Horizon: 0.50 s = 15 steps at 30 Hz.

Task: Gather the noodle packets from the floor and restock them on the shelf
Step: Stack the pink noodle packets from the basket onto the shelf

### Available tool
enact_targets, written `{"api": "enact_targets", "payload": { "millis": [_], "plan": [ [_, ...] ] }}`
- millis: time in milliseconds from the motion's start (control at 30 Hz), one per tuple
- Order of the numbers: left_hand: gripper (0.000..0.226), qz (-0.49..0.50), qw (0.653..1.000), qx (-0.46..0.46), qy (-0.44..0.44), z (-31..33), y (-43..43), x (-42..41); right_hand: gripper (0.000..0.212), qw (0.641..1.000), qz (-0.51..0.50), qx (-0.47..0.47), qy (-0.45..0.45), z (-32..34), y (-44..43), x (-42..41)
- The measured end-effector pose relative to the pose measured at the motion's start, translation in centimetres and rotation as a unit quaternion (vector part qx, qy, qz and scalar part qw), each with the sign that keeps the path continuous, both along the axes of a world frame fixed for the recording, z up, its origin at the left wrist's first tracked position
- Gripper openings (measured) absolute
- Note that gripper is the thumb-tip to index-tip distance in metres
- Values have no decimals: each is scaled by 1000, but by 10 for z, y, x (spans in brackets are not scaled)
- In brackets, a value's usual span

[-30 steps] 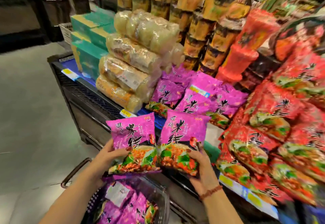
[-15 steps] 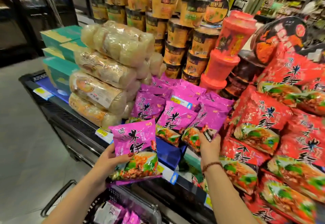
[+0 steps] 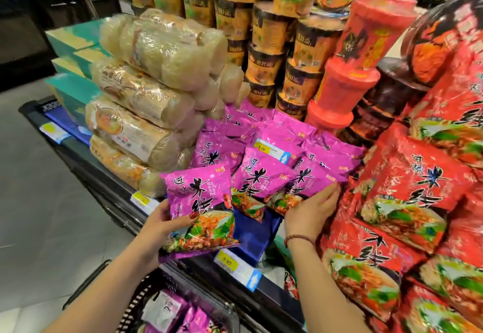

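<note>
My left hand grips a purple noodle packet by its left edge, thumb on the front, just in front of the shelf edge. My right hand lies with straight fingers against the lower edge of another purple packet, which leans on the pile of purple packets on the shelf. More purple packets lie in the black basket below.
Clear-wrapped noodle bundles are stacked left of the purple pile, teal boxes behind them. Cup noodles and red tubs stand at the back. Red noodle packets fill the right. Price tags line the shelf edge. Grey floor is at left.
My right hand has carried its purple packet up onto the shelf pile and now rests flat against it. My left hand has moved its packet up and closer to the shelf.
</note>
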State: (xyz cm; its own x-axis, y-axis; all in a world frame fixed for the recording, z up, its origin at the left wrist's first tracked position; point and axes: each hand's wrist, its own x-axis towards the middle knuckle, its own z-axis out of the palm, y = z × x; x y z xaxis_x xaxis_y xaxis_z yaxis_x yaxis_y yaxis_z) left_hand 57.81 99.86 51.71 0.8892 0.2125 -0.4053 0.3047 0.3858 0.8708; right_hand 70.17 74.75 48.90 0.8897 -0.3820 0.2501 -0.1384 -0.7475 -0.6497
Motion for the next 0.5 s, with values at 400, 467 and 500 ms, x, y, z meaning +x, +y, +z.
{"api": "enact_targets", "payload": {
  "millis": [400, 467, 500],
  "plan": [
    [55, 29, 999, 0, 20, -8, -2, -5, 102, 983, 67, -171, 13, -52, -4, 4],
    [82, 18, 999, 23, 22, -7, -1, -4, 102, 982, 74, -172, -1, -55, -8, 10],
    [95, 13, 999, 23, 21, -8, 0, -3, 102, 982, 74, -176, -1, -56, -8, 10]
  ]
}}
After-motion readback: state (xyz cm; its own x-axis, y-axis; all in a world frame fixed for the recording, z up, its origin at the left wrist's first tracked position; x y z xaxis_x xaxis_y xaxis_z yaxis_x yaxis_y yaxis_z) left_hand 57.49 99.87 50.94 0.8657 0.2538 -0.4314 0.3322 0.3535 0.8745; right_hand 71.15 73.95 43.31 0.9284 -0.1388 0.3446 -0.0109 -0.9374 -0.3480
